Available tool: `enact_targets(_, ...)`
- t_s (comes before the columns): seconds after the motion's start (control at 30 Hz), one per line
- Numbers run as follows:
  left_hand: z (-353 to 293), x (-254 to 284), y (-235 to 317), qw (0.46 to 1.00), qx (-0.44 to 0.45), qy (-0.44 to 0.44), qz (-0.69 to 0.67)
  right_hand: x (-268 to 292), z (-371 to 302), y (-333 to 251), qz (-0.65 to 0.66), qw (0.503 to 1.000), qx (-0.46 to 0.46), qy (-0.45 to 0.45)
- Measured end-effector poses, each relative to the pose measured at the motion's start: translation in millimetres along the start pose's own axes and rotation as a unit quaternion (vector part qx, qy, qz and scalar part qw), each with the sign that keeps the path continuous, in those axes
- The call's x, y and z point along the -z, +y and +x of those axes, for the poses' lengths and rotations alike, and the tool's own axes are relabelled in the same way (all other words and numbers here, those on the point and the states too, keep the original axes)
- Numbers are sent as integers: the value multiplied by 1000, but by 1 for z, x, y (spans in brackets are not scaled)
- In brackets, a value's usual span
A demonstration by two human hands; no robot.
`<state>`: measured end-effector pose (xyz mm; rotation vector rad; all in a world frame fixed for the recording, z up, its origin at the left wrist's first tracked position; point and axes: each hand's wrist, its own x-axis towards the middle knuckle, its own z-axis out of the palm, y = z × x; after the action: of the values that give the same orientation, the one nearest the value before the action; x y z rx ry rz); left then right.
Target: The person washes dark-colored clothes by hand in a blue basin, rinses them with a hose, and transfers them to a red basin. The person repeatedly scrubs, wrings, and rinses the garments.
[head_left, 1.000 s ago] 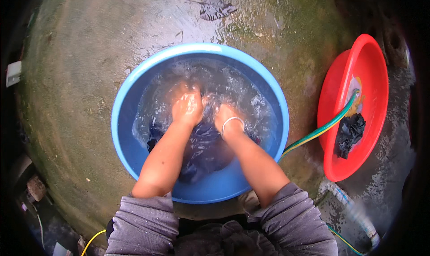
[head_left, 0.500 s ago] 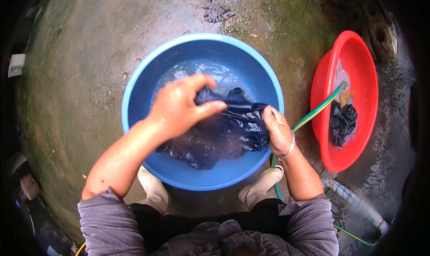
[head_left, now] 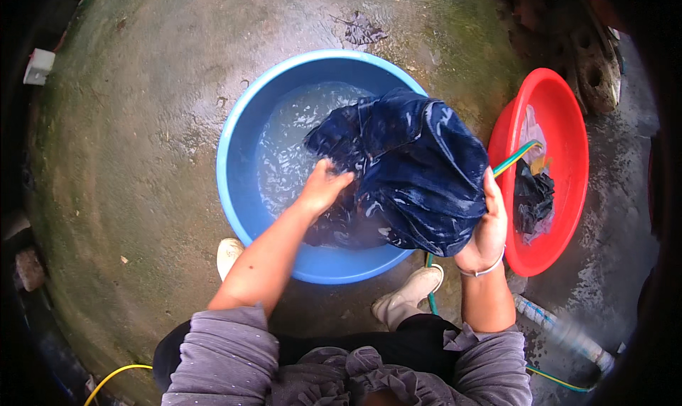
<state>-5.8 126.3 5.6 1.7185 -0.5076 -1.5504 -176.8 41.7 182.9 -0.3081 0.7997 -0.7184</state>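
A wet dark blue garment [head_left: 419,171], denim-like with visible seams, is lifted in a bunched spread over the right part of a blue basin [head_left: 234,193]. Cloudy, rippled water [head_left: 291,143] fills the basin's bottom. My left hand [head_left: 325,189] is closed on the garment's lower left part, its fingertips partly hidden in the folds. At the garment's right edge, my right hand [head_left: 489,228], with a bracelet at the wrist, grips the cloth from outside the basin's rim. Some darker cloth hangs down into the water between my hands.
To the right, a red basin [head_left: 529,260] stands tilted, holding dark and pale cloths [head_left: 533,200]. A green-yellow hose [head_left: 516,157] runs into it. My light boots [head_left: 408,296] are by the blue basin. A pale pipe [head_left: 565,335] lies at lower right on the wet floor.
The garment has been raised out of the water and moved right, spreading wider. My left hand has come down and closed on it; my right hand has moved right with the cloth.
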Motion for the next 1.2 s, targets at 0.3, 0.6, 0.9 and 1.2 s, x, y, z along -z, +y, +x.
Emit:
enact_targets(0.3,-25,-20,44,923,47,-109,-367,-32,-43,-10,47,985,123,-114)
enact_targets(0.6,-88,63,149,978,-200,59,-11,29,-43,-28,-495,853,158,55)
enact_targets(0.9,-197,92,232,865,-420,257,96,43,-4,-7,-744,611,248,-107)
enact_targets(1.2,-315,159,305,470,-532,266,652,2,85,71,-756,580,256,-162)
